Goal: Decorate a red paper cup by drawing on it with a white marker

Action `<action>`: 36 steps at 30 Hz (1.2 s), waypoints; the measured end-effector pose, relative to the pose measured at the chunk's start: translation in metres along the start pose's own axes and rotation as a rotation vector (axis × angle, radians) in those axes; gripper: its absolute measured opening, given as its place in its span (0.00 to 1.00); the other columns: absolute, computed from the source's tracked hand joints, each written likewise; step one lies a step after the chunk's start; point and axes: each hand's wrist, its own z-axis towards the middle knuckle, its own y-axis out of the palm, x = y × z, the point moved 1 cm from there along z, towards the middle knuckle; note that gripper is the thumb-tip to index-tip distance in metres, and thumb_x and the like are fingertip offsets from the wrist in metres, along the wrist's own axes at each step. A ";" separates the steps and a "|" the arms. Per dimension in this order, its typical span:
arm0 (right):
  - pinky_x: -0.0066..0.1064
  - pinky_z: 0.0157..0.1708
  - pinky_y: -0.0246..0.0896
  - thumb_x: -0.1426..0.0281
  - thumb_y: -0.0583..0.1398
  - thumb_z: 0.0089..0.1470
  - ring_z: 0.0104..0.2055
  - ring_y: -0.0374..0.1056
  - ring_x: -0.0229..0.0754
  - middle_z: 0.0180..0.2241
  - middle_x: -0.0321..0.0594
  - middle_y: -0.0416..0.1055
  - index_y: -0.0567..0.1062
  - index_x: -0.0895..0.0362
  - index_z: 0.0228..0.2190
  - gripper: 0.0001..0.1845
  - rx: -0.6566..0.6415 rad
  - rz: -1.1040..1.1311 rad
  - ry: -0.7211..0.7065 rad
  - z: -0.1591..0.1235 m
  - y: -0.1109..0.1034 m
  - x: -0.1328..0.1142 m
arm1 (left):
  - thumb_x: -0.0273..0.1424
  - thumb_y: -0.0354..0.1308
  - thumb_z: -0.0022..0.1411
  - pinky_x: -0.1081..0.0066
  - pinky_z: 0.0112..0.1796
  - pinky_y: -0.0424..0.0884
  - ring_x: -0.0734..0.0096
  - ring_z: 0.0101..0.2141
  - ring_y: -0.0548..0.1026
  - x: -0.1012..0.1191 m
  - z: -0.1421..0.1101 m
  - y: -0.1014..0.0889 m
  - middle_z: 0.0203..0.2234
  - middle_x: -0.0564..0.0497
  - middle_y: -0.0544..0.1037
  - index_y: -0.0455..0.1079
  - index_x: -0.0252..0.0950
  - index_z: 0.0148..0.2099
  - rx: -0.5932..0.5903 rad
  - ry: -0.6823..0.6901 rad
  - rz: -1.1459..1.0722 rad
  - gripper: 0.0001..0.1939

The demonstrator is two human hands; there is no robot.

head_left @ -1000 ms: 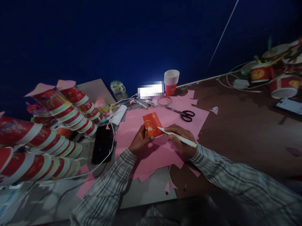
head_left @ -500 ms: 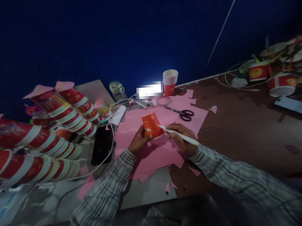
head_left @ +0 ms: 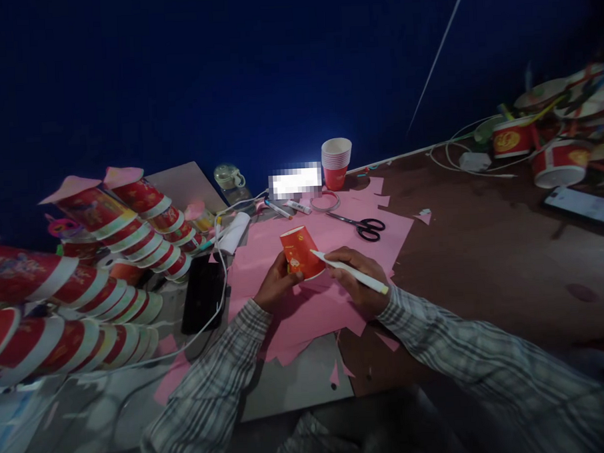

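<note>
A red paper cup [head_left: 299, 250] stands upside down on pink paper sheets [head_left: 330, 305] in the middle of the table. My left hand [head_left: 273, 285] grips the cup's left side near its rim. My right hand [head_left: 360, 277] is closed round a white pen [head_left: 349, 271], and the pen's tip touches the cup's right side. Both my forearms, in checked sleeves, rest at the near edge.
Black scissors [head_left: 363, 226] and a tape ring [head_left: 325, 201] lie behind the cup, near a stack of red cups [head_left: 336, 162]. Long rows of nested red cups [head_left: 98, 262] fill the left. A black phone [head_left: 203, 292] and white cables sit beside them. More cups and bowls [head_left: 559, 155] lie far right.
The cup has tilted slightly and the pen tip has stayed against its side. The view has shifted a little; the hands have hardly moved.
</note>
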 end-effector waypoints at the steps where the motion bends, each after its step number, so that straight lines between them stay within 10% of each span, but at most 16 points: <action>1: 0.31 0.35 0.75 0.62 0.58 0.65 0.36 0.77 0.41 0.37 0.43 0.79 0.76 0.55 0.44 0.12 -0.004 -0.010 0.002 0.000 0.000 0.001 | 0.39 0.76 0.44 0.64 0.47 0.69 0.63 0.44 0.73 0.000 0.000 0.000 0.43 0.49 0.76 0.72 0.39 0.49 0.000 0.002 0.004 0.30; 36: 0.32 0.32 0.73 0.56 0.54 0.66 0.32 0.76 0.41 0.34 0.43 0.79 0.78 0.56 0.42 0.19 -0.046 0.013 0.067 -0.001 -0.001 -0.007 | 0.40 0.76 0.43 0.61 0.52 0.68 0.62 0.47 0.75 0.005 -0.002 0.005 0.45 0.49 0.77 0.71 0.38 0.50 0.035 -0.028 -0.011 0.33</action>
